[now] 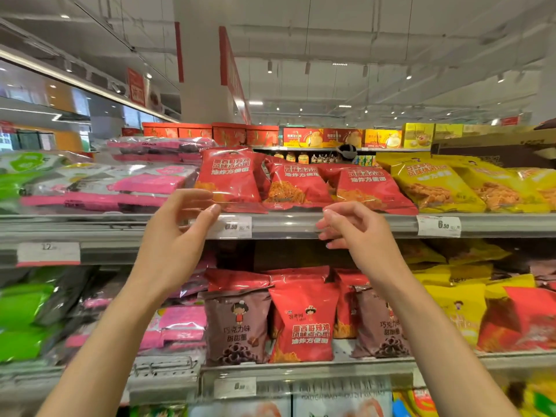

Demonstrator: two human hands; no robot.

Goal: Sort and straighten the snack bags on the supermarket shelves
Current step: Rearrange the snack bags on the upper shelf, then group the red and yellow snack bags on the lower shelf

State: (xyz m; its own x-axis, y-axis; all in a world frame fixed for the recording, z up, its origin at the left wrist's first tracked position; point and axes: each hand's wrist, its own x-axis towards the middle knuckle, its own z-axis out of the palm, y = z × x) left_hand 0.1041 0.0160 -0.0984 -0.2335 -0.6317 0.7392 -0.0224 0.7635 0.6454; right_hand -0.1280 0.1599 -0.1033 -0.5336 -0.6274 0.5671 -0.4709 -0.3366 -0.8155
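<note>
Both hands hovering at top shelf rail [301, 225]; left hand [177, 236] spread wide, empty, fingertips nearing leftmost of 3 red noodle-snack bags [230, 179] above rail; right hand [355, 228] loosely curled, empty; red bags leaning unevenly; lower shelf below rail mixing brown bags [237, 326] with red; sorting seemingly barely begun.
</note>
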